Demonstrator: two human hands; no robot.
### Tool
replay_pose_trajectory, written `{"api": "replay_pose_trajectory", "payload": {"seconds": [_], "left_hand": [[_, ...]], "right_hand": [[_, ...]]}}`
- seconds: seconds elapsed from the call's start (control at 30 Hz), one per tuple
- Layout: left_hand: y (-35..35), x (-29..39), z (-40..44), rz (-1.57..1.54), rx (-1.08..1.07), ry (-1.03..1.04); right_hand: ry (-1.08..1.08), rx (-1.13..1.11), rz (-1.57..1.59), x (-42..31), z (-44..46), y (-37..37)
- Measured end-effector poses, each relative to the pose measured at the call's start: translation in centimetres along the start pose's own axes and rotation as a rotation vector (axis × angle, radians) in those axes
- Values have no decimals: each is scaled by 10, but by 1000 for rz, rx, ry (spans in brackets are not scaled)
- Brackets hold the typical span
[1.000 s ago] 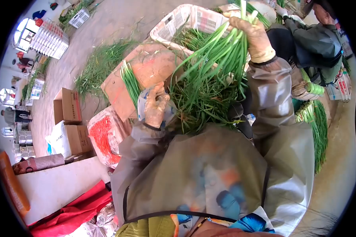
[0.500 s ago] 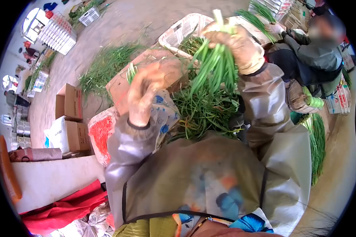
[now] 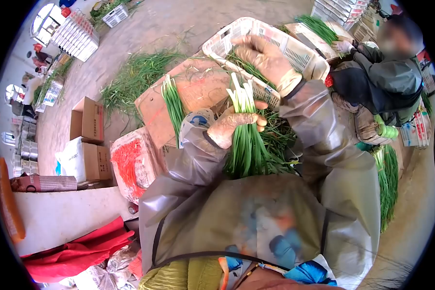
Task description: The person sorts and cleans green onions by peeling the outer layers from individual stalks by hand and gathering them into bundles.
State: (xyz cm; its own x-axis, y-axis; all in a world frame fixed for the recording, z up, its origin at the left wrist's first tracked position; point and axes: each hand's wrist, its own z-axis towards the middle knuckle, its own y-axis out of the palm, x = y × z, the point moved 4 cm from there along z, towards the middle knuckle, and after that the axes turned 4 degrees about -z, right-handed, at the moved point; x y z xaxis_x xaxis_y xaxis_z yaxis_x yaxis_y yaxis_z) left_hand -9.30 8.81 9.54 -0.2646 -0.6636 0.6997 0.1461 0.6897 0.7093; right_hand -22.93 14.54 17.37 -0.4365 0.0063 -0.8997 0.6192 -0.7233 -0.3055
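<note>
My left hand (image 3: 233,128), gloved, is closed around a bunch of garlic chives (image 3: 249,150), white stem ends up and green leaves hanging down over my apron. My right hand (image 3: 268,63), also gloved, is over the near side of a white plastic basket (image 3: 295,48). Its fingers are stretched out and apart, with nothing visible in them. A smaller bunch of chives (image 3: 173,104) lies on the brown board (image 3: 200,84) left of my left hand. Loose green leaves (image 3: 280,130) are heaped below and behind the held bunch.
At the right a co-worker (image 3: 386,72) handles chives (image 3: 319,28) on another board. Trimmed leaves (image 3: 135,79) cover the floor at left. Red ties (image 3: 130,162) lie on a pale block. Cardboard boxes (image 3: 94,162) stand farther left; a large chive bundle (image 3: 386,188) is at right.
The chive bunch has passed from my right hand to my left and come down nearer my apron. My right hand has let go and moved over the basket.
</note>
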Motion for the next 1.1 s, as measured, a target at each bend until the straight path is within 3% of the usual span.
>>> {"api": "replay_pose_trajectory", "payload": {"seconds": [0.03, 0.07, 0.17, 0.2, 0.3, 0.33, 0.4, 0.43, 0.47, 0.5, 0.53, 0.57, 0.63, 0.67, 0.73, 0.83, 0.87, 0.93, 1.0, 1.1], "left_hand": [[-4, -2, 1, -16, 4, -31], [-4, -2, 2, -18, 8, -34], [-15, -2, 2, -54, 132, -75], [-20, -4, 4, -54, 132, -75], [-27, 10, 4, -133, 68, 115], [-29, 25, 2, -140, 53, 196], [-20, 67, -6, 73, 42, 496], [-13, 81, -9, 233, 57, 638], [-3, 93, -13, 396, 72, 779], [9, 95, -14, 340, 89, 774], [14, 92, -12, 498, -44, 900], [19, 87, -9, 683, -107, 938], [32, 75, -6, 1474, -59, 1076], [37, 63, -1, 2086, 74, 1112], [25, 44, 4, 2020, 140, 1263], [11, 38, -5, 2219, 125, 961], [9, 44, -11, 2217, 134, 948], [4, 60, -23, 1891, 167, 940], [-23, 68, -30, 542, 8, 840], [-51, 101, -40, 185, 123, 771]], "right_hand": [[3, 0, 2, -3, 2, 1], [-163, -78, -77, -12, 4, 10], [-163, -628, -443, -11, -11, 41], [-109, -704, -486, -10, -16, 50], [150, -453, -165, -27, -7, 29], [-184, -246, -196, -20, 3, 15], [-86, 13, 4, -13, 11, -12], [-52, 61, -44, -3, 11, -25], [57, 68, -70, 7, 12, -29], [96, 33, -83, 22, 9, -30], [137, -1, -98, 39, 4, -28], [176, 1, -36, 56, -3, -23], [258, -29, 54, 82, -18, -13], [305, -59, 82, 91, -23, -9], [406, -154, 34, 111, -31, -5], [457, -143, 153, 104, -35, 6], [464, -154, 226, 100, -34, 10], [331, -245, 282, 75, -28, 24], [36, -396, 503, 30, -26, 55], [-53, -369, 227, 49, -35, 118]]}}
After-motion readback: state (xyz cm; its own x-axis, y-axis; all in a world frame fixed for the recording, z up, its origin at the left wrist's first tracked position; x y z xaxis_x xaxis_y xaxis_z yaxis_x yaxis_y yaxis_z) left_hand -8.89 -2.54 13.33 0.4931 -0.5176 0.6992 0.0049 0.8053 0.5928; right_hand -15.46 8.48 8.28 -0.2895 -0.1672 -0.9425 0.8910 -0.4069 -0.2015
